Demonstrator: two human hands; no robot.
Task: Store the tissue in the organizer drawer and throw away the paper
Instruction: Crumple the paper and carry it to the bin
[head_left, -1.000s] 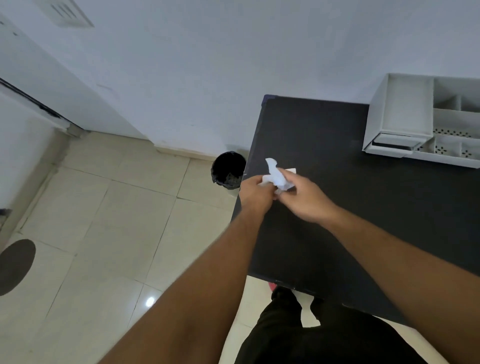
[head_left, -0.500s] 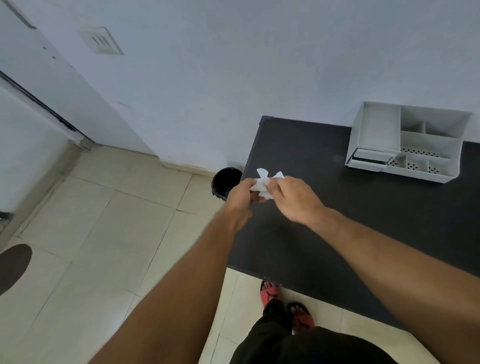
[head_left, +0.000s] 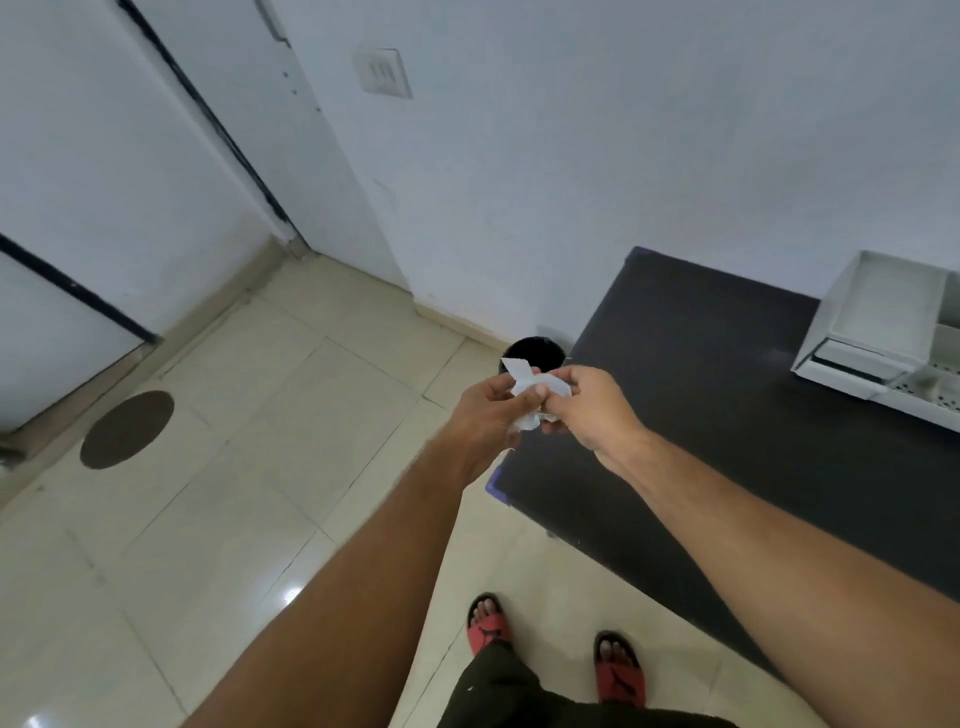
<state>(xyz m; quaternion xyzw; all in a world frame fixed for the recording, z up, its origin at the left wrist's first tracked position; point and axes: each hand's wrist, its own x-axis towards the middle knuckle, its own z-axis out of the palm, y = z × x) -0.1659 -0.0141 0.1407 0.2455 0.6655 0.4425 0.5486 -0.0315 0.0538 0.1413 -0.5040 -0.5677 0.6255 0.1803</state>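
A crumpled white paper is pinched between both hands, just in front of the table's left edge. My left hand grips it from the left and my right hand from the right. A small black bin stands on the floor directly behind the paper, partly hidden by it and my fingers. The white organizer sits at the right on the black table, its drawer at the lower front. I cannot see any tissue.
Pale floor tiles spread to the left, with a dark round mat. A white wall runs behind the bin and table. My feet in red sandals stand on the floor by the table's near edge.
The view has swung left and up, so the table and organizer shifted right. My hands with the paper moved off the table top to its left edge, in front of the bin.
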